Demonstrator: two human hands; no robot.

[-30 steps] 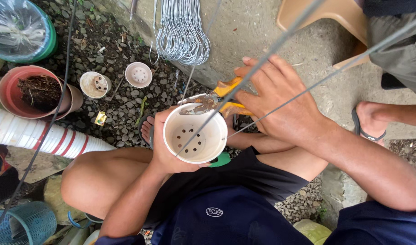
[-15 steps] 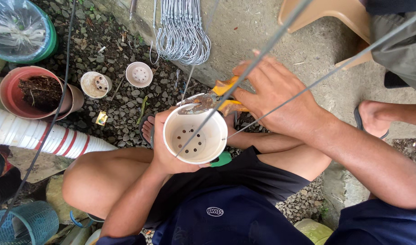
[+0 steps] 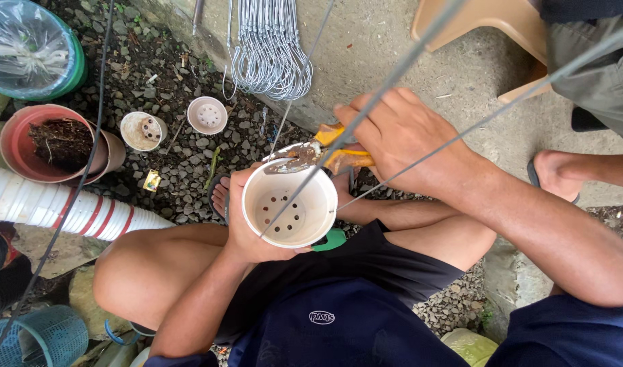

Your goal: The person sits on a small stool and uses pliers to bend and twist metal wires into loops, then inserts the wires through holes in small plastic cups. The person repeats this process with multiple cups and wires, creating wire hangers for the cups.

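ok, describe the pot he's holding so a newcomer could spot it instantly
Start at the crouching person's bare knee and go right to the left hand. It grips a small white plastic pot, mouth up. Unlike the two small pots on the gravel, it is held up, with pliers at its rim.

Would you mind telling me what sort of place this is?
Probably an outdoor garden work spot: gravel ground, a terracotta pot of dried roots, stacked white pots and bundled wire hangers.

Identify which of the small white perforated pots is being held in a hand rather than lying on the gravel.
The white pot in the left hand, at the pliers the right hand grips. The other two small pots sit untouched on the gravel.
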